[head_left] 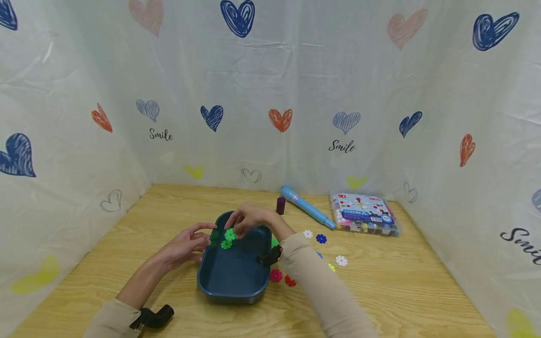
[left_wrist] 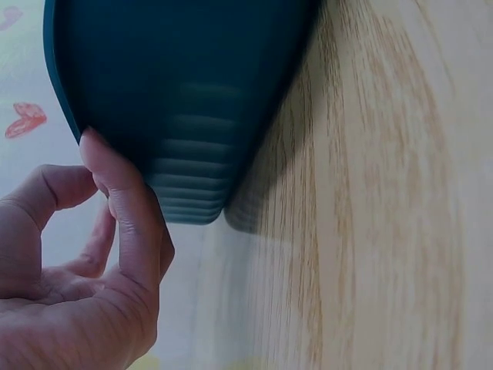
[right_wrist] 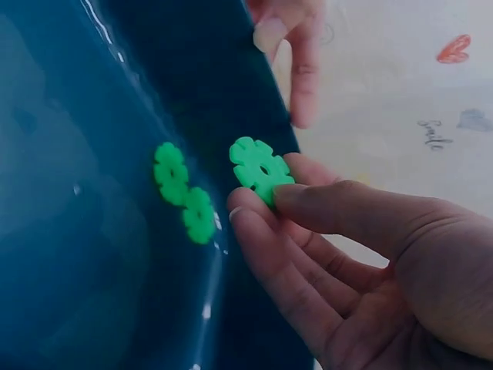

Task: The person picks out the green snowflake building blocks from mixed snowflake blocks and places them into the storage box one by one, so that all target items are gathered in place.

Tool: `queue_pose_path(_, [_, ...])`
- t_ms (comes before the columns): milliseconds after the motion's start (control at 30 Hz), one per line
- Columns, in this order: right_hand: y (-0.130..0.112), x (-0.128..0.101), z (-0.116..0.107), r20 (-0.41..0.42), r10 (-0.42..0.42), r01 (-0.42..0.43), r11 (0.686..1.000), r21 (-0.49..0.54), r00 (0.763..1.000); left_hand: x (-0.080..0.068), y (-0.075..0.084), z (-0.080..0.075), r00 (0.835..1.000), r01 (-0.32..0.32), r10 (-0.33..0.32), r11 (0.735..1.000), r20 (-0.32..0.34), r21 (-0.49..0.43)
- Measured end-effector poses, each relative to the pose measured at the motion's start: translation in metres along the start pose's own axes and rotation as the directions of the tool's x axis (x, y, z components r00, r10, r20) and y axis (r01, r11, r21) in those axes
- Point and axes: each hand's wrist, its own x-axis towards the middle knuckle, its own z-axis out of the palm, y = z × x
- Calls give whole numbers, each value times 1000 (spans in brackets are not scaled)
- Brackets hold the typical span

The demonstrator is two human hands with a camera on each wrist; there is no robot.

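- While the left hand [head_left: 181,249] is touching the rim of the tray [head_left: 234,277], the right hand [head_left: 250,217] is holding a green disc [right_wrist: 249,160] over the tray's upper left part, lower middle of the head frame.
- The right thumb and fingertips are pinching the disc at one edge; near the centre of the right-wrist frame it is standing tilted, with its far petals and centre hole showing.
- The left fingers are bending somewhat apart at the tray's upper left rim; whether they are clamping it or only resting on it, I cannot tell.
- Two green shapes [right_wrist: 171,173] are showing inside the tray, left of the held disc in that frame; they are looking blurred, and one may be a reflection.
- Judging by its thinness, the disc is probably weighing little and behaving like stiff plastic; its smooth faces may be slipping a bit, so a pinch across the flat faces near the outer petals is seeming best. Hard twisting at the slots could be risking a bend.
- The tray is looking stiff and glossy; its rim is offering the surest hold.
- Loose discs [head_left: 341,261] are lying right of the tray, on the table [head_left: 439,291]; lying so flat, they are likely calling for a fingernail under an edge.
- Right of centre, a blue tube [head_left: 308,208] is lying between a purple cylinder [head_left: 281,206] and a box [head_left: 365,213].
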Motion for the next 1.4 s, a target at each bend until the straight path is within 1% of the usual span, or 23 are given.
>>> queue_pose_path(200, [4, 7, 9, 13, 49, -50, 997, 52, 999, -1, 4, 0, 1000, -19, 19, 1000, 18, -4])
queue_pose_path(333, [7, 12, 14, 28, 77, -79, 994, 70, 997, -1, 3, 0, 1000, -20, 20, 1000, 23, -1])
queue_pose_path(433, [8, 14, 17, 63, 90, -94, 994, 62, 994, -2, 2, -1, 999, -21, 21, 1000, 27, -4])
queue_pose_path(567, [10, 18, 22, 97, 107, -110, 994, 28, 990, -2, 1, -1, 999, -31, 31, 999, 38, -16])
queue_pose_path(833, [6, 21, 29, 145, 110, -109, 994, -11, 983, -4, 2, -1, 999, -32, 33, 999, 40, -21])
queue_pose_path(967, [2, 21, 30, 146, 119, -113, 993, -46, 982, -5, 3, -1, 999, -30, 30, 999, 37, -21])
queue_pose_path(1167, [2, 22, 31, 136, 133, -126, 990, -63, 982, -5, 1, -3, 998, -35, 36, 999, 42, -25])
queue_pose_path(1267, [2, 18, 26, 115, 109, -100, 992, -80, 987, -4, -1, -3, 998, -42, 43, 999, 43, -25])
queue_pose_path(1400, [-3, 1, 8, 77, 49, -44, 997, -68, 996, -1, -1, -2, 998, -39, 40, 999, 41, -24])
